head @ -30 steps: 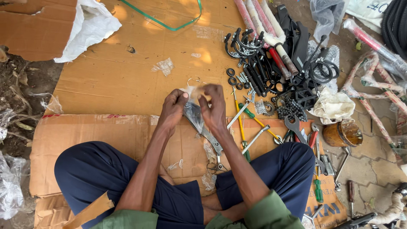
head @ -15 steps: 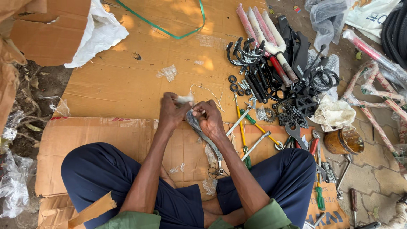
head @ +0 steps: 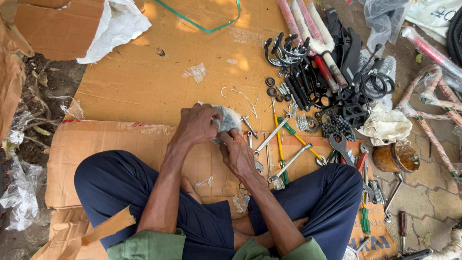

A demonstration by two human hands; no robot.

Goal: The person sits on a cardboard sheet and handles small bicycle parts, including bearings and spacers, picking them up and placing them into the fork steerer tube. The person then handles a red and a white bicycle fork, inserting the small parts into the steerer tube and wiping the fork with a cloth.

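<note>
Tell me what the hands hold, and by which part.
Both hands grip one small part wrapped in clear plastic: the left hand at its left end, the right hand from below. What the part is cannot be told.

We count two hands, the left hand (head: 196,126) and the right hand (head: 238,154), on one plastic-wrapped part (head: 226,120). Beside them lie three long wrenches (head: 272,136), one yellow-shafted screwdriver (head: 280,144) and one green-handled screwdriver (head: 365,219). We see one bicycle chain (head: 337,127), one brown pot (head: 395,158) and one green strap (head: 202,26).
</note>
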